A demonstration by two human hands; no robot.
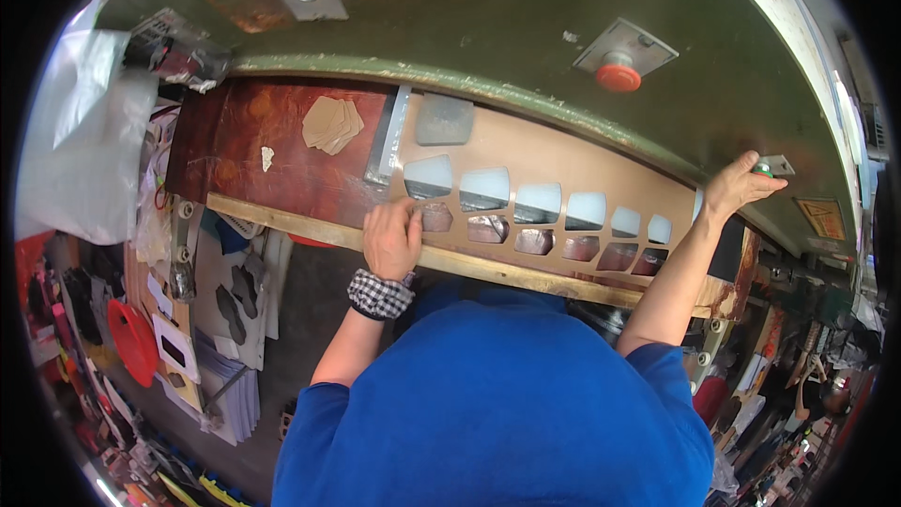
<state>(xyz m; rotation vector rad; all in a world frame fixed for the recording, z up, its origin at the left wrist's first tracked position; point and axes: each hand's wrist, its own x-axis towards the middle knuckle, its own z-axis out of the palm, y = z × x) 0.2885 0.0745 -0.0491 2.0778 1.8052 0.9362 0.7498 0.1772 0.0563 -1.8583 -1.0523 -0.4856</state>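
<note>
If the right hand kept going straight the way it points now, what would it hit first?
The right hand would likely meet the green button first, then its pale mounting plate. The hand may already touch the button; one view leaves that depth unclear.

Green push button [763,170] mostly hidden by right hand [737,188] (only sliver of green shows); whether pressed in, cannot tell. Right forearm [668,272] covers part of brown sheet's [563,155] right end. Left hand [392,239] at sheet's near edge: fingertip pressure unclear. Blue shirt [497,404] cut off by lower edge. Translucent plastic bag [89,141] fades into dark rim, left. Print on yellow label [819,219] too small. Clutter [807,366] at lower right blurred.
</note>
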